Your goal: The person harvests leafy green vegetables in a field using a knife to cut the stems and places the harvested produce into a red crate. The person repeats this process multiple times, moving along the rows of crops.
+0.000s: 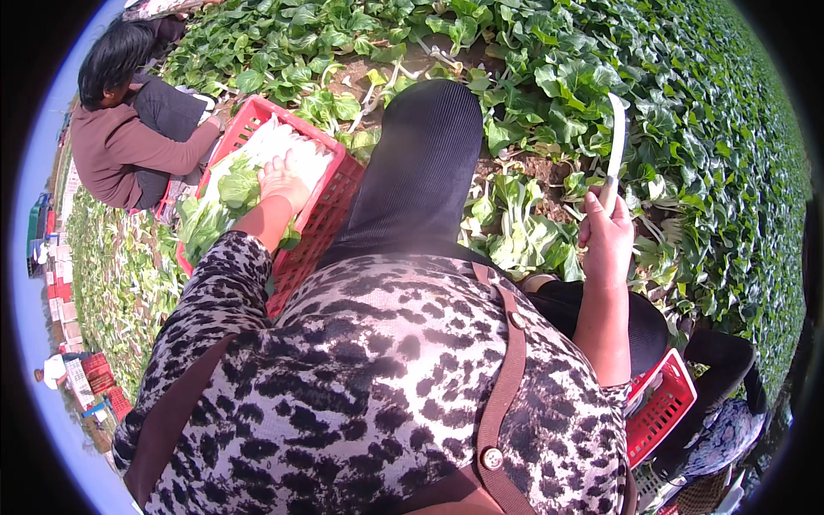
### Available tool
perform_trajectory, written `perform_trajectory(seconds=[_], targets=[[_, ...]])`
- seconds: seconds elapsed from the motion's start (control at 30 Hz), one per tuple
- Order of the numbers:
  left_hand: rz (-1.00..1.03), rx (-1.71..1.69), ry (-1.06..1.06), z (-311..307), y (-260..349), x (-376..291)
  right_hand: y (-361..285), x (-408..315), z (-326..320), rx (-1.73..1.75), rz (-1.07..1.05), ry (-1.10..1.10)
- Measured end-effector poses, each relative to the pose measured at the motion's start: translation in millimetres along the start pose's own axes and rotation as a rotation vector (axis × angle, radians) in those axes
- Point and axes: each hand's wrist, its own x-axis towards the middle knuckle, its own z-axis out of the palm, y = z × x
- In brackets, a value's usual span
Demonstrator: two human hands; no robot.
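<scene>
My left hand (283, 181) lies on leafy greens with pale stems (239, 187) inside a red plastic crate (325, 199). Its fingers look slightly spread over the bright white stems and hold nothing that I can make out; the stems there are washed out by sunlight. In my right hand (606, 235) is a knife (617, 138) with a pale handle, its slightly curved blade pointing away from me above the growing greens. Below and left of that hand, cut leafy greens (521, 238) lie on the soil beside my leg.
A person in a brown top (129, 148) crouches beyond the crate, at upper left. Dense leafy crop (695, 141) covers the ground ahead and to the right. Another red crate (663, 412) stands by my right side, with another person (714, 431) close behind it.
</scene>
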Motion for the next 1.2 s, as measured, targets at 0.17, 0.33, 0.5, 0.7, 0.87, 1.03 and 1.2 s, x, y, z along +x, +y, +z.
perform_trajectory(seconds=[0.17, 0.33, 0.5, 0.7, 0.87, 1.03, 1.2], targets=[[0.184, -0.103, -0.397, -41, -19, 18, -5, -5, -38, 0.195, 0.02, 0.063], [0.024, 0.112, -0.299, -25, -14, 8, -2, -17, -62, 0.394, 0.024, 0.013], [-0.174, 0.18, -0.187, -19, -1, 4, 7, -3, -77, 0.457, 0.139, 0.038], [0.349, 0.681, -0.519, -212, 100, 64, 31, 26, -101, 0.452, 0.392, 0.122], [1.231, -0.678, -0.052, -264, 359, 89, 46, 79, -102, 0.278, 0.405, 0.146], [1.748, -0.453, -0.266, -227, 584, 71, 41, 111, -93, 0.03, 0.514, 0.227], [1.305, 0.196, 0.312, -193, 641, 144, 62, 187, -78, -0.312, 0.391, 0.199]])
